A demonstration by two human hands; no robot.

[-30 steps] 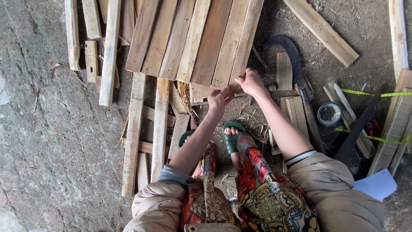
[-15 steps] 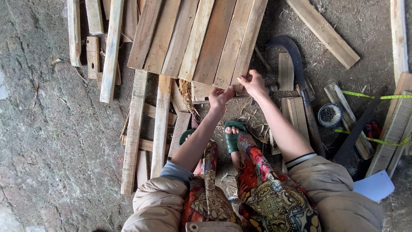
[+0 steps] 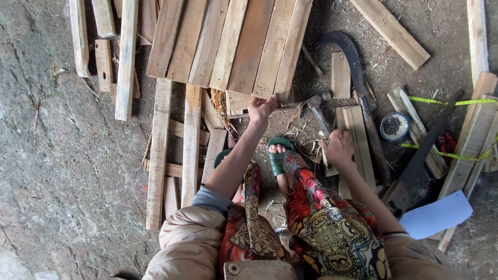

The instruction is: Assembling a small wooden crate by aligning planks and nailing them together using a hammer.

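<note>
From the head camera I see my left hand (image 3: 262, 108) still pinching the near edge of the plank panel (image 3: 228, 46), which lies on the ground ahead of my feet. My right hand (image 3: 340, 148) has left that edge since a second ago and dropped back, now closed around the handle of the hammer (image 3: 316, 106), its head beside the panel's corner.

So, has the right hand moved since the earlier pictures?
Yes. The right hand has come back toward the body, away from the edge of the plank panel where it was, and now grips the hammer handle. The left hand remains at that edge.
</note>
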